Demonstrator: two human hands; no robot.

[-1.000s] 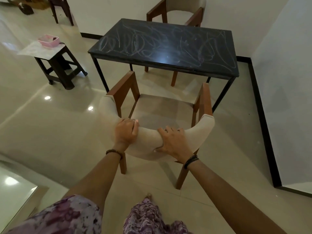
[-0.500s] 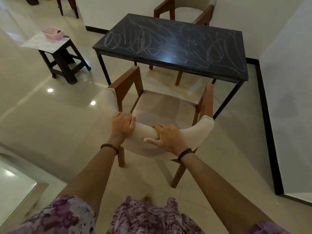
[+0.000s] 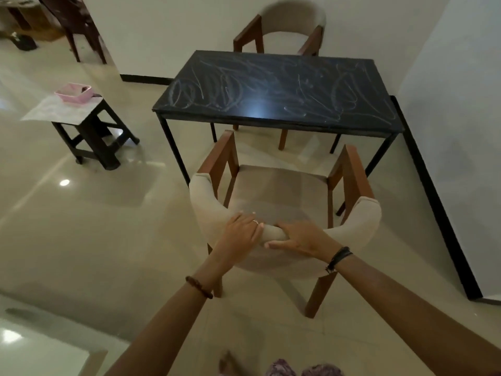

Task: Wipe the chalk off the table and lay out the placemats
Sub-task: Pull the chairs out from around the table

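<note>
A black table stands ahead, its top covered in white chalk scribbles. Between me and it is a beige padded chair with brown wooden arms. My left hand and my right hand both grip the top of the chair's curved backrest, close together at its middle. A light placemat lies on a dark stool to the left, with a pink basket on it.
A second beige chair stands behind the table against the wall. A white wall with a black skirting runs along the right. Dark chairs stand at the far left. The floor is glossy tile.
The chair has been pulled back from the table, and I have stepped back with it. My hands have slid closer together on the backrest.
</note>
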